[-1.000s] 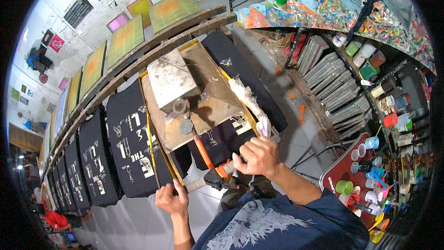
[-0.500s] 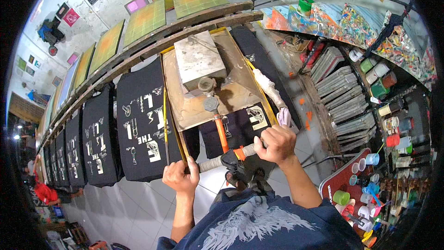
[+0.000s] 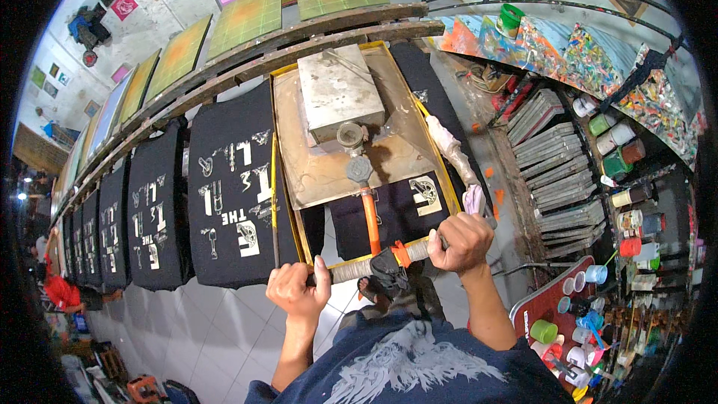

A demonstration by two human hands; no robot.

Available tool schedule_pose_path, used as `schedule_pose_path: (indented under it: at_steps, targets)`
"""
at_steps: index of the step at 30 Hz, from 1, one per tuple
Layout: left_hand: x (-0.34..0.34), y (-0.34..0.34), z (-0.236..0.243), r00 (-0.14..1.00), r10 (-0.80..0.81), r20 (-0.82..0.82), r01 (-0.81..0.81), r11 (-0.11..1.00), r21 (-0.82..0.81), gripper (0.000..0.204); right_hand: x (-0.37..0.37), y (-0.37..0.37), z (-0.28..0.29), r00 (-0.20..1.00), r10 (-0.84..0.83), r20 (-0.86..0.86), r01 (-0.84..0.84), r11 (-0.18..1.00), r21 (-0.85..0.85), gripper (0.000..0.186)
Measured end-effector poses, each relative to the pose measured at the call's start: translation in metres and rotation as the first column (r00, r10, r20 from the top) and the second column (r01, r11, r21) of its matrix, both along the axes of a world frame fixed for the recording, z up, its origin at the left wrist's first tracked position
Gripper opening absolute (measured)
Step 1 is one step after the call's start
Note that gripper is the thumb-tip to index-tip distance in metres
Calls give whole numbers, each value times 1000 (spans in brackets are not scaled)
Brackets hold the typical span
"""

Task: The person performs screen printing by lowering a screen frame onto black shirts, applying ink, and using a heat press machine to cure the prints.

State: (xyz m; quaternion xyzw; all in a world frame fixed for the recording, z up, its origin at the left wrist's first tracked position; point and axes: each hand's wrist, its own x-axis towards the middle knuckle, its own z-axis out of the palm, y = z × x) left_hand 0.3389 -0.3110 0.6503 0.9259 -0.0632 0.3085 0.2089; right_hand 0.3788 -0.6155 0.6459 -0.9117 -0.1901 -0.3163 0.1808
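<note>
Both my hands grip a tape-wrapped handlebar [image 3: 355, 271] in front of my body. My left hand [image 3: 299, 289] is closed round its left end, thumb up. Around the right end my right hand [image 3: 460, 245] is closed. An orange rod [image 3: 370, 218] runs from the bar towards a brown flat panel [image 3: 299, 172] in a yellow-edged frame [image 3: 447, 187]. A pale metal box [image 3: 340, 93] sits on the panel. Beneath it lies a black shirt [image 3: 355, 217] with a cream print, partly hidden by the panel. Another printed black shirt [image 3: 206, 217] lies just left of the frame.
More black shirts [image 3: 153, 209] line up leftward along a wooden rail [image 3: 340, 24]. Stacked frames [image 3: 557, 157] and paint pots [image 3: 632, 247] stand on the right. A red tray [image 3: 535, 299] holds several cups. A person in red [image 3: 61, 293] is at the far left.
The whole view has shifted slightly, with the panel and frame now a little further right and lower in the picture. Both hands keep their hold on the handlebar.
</note>
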Motion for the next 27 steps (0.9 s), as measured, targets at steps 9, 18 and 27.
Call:
schedule_pose_path:
  at_steps: [9,18,27]
  targets:
    - [4,-3,-8,994,85,75,-85,996,-11,41,-3,-1,17,966,18,-257,-11,1000,27,39]
    - [0,-12,11,987,150,-62,-148,989,26,39,20,-4,53,756,195,-625,-215,976,44,64]
    - [8,-30,36,855,239,-461,-244,969,51,57,24,-12,58,600,216,-770,-309,951,26,75]
